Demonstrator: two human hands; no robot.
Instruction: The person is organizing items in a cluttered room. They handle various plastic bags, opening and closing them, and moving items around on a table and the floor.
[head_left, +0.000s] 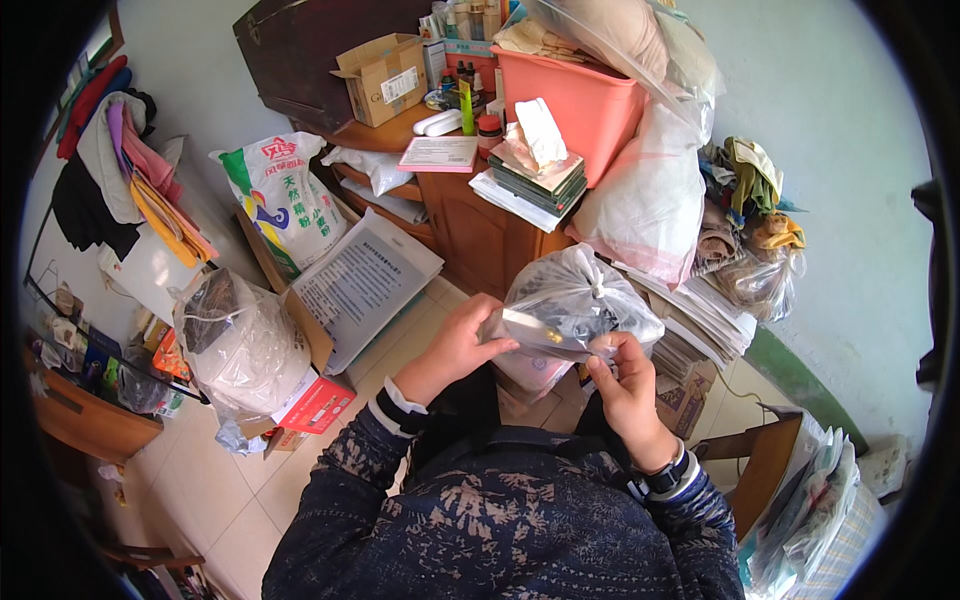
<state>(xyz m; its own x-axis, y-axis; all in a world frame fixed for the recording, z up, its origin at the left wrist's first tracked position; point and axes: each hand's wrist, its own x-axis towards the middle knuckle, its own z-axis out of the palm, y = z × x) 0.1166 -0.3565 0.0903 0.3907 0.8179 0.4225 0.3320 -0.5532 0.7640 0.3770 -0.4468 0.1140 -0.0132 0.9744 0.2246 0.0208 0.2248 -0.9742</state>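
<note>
In front of my chest, both hands hold a clear plastic packet (529, 330) with a pale flat piece and a small gold-coloured spot inside. My left hand (455, 351) grips its left end, thumb on the near side. The fingertips of my right hand (628, 390) pinch its lower right edge. Just beyond is a knotted translucent plastic bag (592, 281) with dark contents. Whether the packet is separate from this bag, I cannot tell. Below them a bag with pink print (531, 373) is partly hidden by the packet and my hands.
Ahead, a wooden cabinet (472, 225) carries a coral plastic bin (574, 112), a cardboard box (381, 79) and stacked boxes with tissue (536, 176). Paper stacks (697, 322) stand to its right. A flour sack (281, 199) and a wrapped bundle (244, 345) are at left; a chair (765, 465) at right.
</note>
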